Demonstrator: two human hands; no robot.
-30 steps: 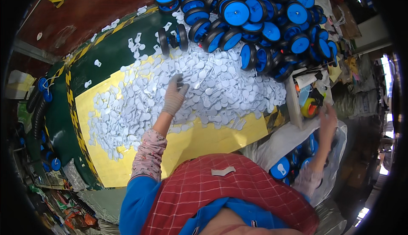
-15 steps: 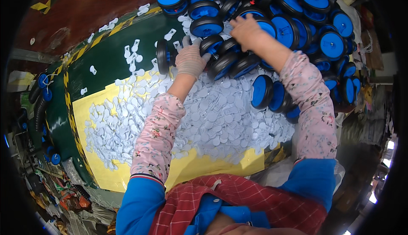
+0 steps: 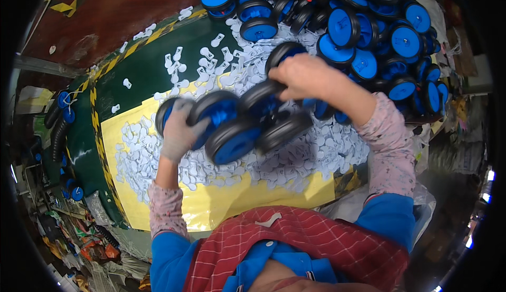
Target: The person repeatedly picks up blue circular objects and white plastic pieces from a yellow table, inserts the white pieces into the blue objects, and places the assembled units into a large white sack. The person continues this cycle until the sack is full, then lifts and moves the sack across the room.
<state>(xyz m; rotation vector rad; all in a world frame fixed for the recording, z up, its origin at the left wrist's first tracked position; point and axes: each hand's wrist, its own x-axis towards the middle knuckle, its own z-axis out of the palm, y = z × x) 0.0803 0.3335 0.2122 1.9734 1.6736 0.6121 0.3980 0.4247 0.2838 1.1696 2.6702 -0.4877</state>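
Note:
Raised over the heap of small flat pale tags (image 3: pixel 284 168) is a cluster of black-tyred wheels with blue hubs (image 3: pixel 232 141), joined in pairs. My left hand (image 3: pixel 181 130), in a thin pale glove, is closed around the axle between the two leftmost wheels. At the cluster's other end my bare right hand (image 3: pixel 305 75) has its fingers curled over black tyres (image 3: pixel 287 54); its fingertips are partly hidden. Whether all these wheels form one piece, I cannot tell.
More blue-and-black wheels (image 3: pixel 406 41) are piled at the far right. A yellow sheet (image 3: pixel 226 207) lies under the tags on the green tabletop (image 3: pixel 139 73), which striped tape (image 3: pixel 97 133) edges. Several wheels (image 3: pixel 68 107) also stand at the far left.
Both hands have come toward me, the left also leftward, bringing the wheel cluster off the pile. Tags beneath its former spot now show.

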